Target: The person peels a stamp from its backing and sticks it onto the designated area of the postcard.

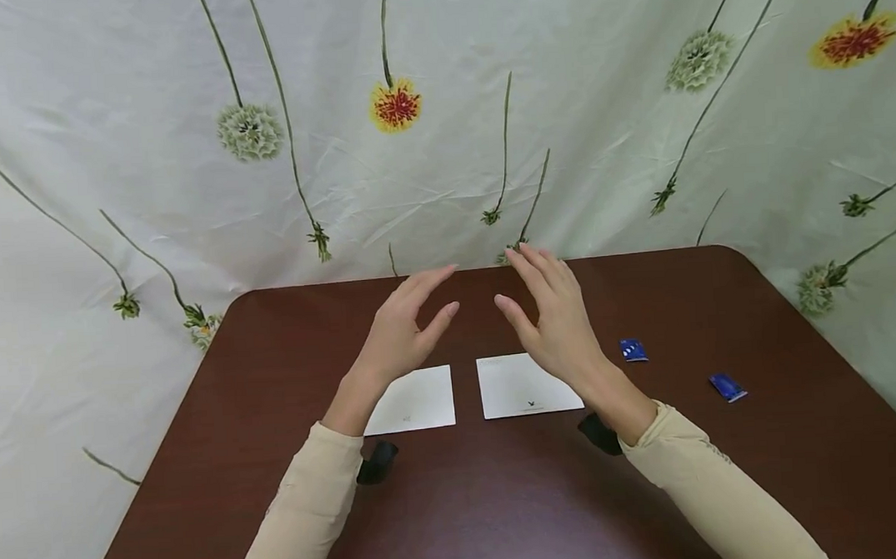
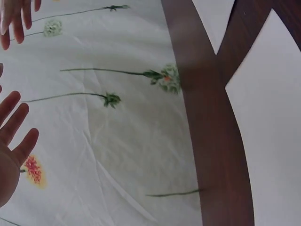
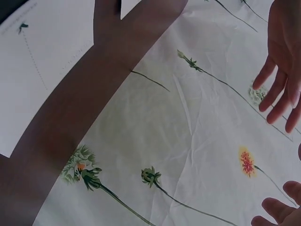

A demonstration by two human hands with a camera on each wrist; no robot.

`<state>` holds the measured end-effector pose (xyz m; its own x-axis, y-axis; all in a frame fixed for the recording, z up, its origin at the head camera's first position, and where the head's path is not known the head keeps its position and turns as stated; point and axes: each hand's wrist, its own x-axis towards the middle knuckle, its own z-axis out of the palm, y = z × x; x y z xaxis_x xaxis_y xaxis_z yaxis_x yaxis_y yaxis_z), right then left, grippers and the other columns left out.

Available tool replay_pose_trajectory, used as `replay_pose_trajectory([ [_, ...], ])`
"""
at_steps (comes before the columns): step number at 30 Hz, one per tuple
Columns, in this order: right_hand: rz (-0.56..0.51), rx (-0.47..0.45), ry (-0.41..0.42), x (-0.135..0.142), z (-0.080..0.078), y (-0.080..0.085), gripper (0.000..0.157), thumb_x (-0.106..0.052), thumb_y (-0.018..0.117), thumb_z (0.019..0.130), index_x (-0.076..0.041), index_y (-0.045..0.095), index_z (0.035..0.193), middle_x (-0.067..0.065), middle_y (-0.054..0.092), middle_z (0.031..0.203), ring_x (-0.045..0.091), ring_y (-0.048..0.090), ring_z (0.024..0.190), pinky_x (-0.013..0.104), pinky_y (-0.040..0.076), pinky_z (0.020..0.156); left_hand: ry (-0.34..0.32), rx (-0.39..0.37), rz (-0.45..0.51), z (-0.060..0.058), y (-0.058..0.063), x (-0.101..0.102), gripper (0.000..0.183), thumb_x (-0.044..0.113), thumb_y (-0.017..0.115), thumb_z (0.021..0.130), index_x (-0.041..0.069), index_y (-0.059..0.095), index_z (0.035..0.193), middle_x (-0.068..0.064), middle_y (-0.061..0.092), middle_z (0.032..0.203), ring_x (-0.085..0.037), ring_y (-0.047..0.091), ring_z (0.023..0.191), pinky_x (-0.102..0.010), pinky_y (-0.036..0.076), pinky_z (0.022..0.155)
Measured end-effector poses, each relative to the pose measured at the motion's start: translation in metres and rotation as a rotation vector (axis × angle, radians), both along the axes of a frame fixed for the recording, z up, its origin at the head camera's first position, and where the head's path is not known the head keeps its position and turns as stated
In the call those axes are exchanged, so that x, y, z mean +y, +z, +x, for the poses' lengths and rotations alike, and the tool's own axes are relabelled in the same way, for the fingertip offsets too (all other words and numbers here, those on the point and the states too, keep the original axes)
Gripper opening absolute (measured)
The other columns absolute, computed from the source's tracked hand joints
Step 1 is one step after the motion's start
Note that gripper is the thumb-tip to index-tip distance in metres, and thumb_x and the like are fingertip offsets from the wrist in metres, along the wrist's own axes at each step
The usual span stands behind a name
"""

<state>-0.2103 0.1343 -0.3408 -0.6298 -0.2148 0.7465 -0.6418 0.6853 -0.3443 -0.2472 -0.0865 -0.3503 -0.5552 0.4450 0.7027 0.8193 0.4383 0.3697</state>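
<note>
Both hands are raised over the table in the head view, palms turned toward each other with a gap between them. My left hand (image 1: pixel 401 331) has its fingers extended and its thumb apart, holding nothing. Likewise empty, my right hand (image 1: pixel 558 320) has straight, slightly spread fingers. Below the left hand lies a white card (image 1: pixel 419 402), partly hidden by the wrist. A second white card (image 1: pixel 523 385) with a small dark mark lies beneath the right hand, partly covered by it. Fingers of both hands appear along the edges of the two wrist views.
Right of the right hand, a small blue packet (image 1: pixel 634 350) lies on the dark brown table (image 1: pixel 458 504). Another blue packet (image 1: pixel 727 386) sits farther right and nearer. A pale flower-print cloth (image 1: pixel 443 171) hangs behind the table. Black pieces (image 1: pixel 377 463) show at both wrists.
</note>
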Motion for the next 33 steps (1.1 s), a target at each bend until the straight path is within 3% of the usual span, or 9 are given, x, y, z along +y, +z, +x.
replay_pose_trajectory([
  [4, -0.002, -0.013, -0.013, 0.005, 0.011, -0.006, 0.052, -0.016, 0.066, 0.090, -0.002, 0.048, 0.137, 0.020, 0.044, 0.140, 0.036, 0.033, 0.133, 0.054, 0.017, 0.109, -0.084, 0.027, 0.051, 0.009, -0.001, 0.009, 0.044, 0.008, 0.065, 0.090, 0.005, 0.054, 0.132, -0.009, 0.057, 0.127, -0.020, 0.052, 0.119, -0.036, 0.041, 0.097],
  [9, -0.001, -0.027, -0.019, 0.010, 0.023, -0.013, 0.054, -0.015, 0.068, 0.088, -0.001, 0.049, 0.137, 0.019, 0.044, 0.140, 0.035, 0.034, 0.133, 0.054, 0.017, 0.109, -0.233, 0.014, 0.140, 0.019, 0.000, 0.022, 0.042, 0.002, 0.064, 0.089, 0.001, 0.055, 0.129, -0.013, 0.059, 0.124, -0.022, 0.054, 0.117, -0.036, 0.042, 0.097],
  [12, -0.006, -0.024, -0.038, 0.014, 0.027, -0.018, 0.053, -0.015, 0.068, 0.088, -0.001, 0.049, 0.136, 0.019, 0.046, 0.139, 0.035, 0.036, 0.132, 0.053, 0.020, 0.109, -0.290, 0.005, 0.162, 0.023, 0.002, 0.030, 0.040, 0.002, 0.062, 0.089, 0.000, 0.055, 0.128, -0.013, 0.059, 0.123, -0.022, 0.054, 0.116, -0.036, 0.042, 0.097],
  [16, -0.001, -0.065, -0.096, 0.025, 0.026, -0.029, 0.053, -0.016, 0.067, 0.089, -0.001, 0.049, 0.137, 0.018, 0.048, 0.138, 0.034, 0.041, 0.129, 0.052, 0.028, 0.105, -0.334, 0.012, 0.170, 0.027, 0.003, 0.041, 0.039, 0.003, 0.062, 0.089, -0.001, 0.055, 0.127, -0.013, 0.060, 0.122, -0.022, 0.055, 0.115, -0.035, 0.042, 0.097],
  [21, 0.038, -0.212, -0.203, 0.043, 0.021, -0.051, 0.054, -0.020, 0.066, 0.091, -0.003, 0.047, 0.139, 0.019, 0.047, 0.138, 0.037, 0.045, 0.125, 0.055, 0.037, 0.097, -0.381, -0.023, 0.197, 0.034, -0.002, 0.055, 0.039, 0.002, 0.063, 0.089, 0.000, 0.055, 0.127, -0.010, 0.061, 0.119, -0.020, 0.057, 0.112, -0.034, 0.043, 0.095],
  [26, 0.053, -0.302, -0.284, 0.059, 0.017, -0.068, 0.053, -0.022, 0.065, 0.092, -0.003, 0.046, 0.139, 0.022, 0.046, 0.138, 0.042, 0.045, 0.123, 0.059, 0.039, 0.094, -0.409, -0.062, 0.181, 0.039, -0.007, 0.068, 0.040, 0.002, 0.063, 0.090, 0.001, 0.055, 0.128, -0.008, 0.061, 0.121, -0.017, 0.056, 0.113, -0.031, 0.043, 0.095],
  [33, 0.077, -0.429, -0.410, 0.080, 0.012, -0.080, 0.053, -0.026, 0.061, 0.094, -0.002, 0.045, 0.139, 0.022, 0.046, 0.137, 0.042, 0.045, 0.122, 0.061, 0.040, 0.090, -0.426, -0.076, 0.179, 0.036, -0.006, 0.075, 0.038, 0.002, 0.063, 0.090, 0.000, 0.056, 0.127, -0.008, 0.061, 0.120, -0.017, 0.056, 0.114, -0.031, 0.043, 0.096],
])
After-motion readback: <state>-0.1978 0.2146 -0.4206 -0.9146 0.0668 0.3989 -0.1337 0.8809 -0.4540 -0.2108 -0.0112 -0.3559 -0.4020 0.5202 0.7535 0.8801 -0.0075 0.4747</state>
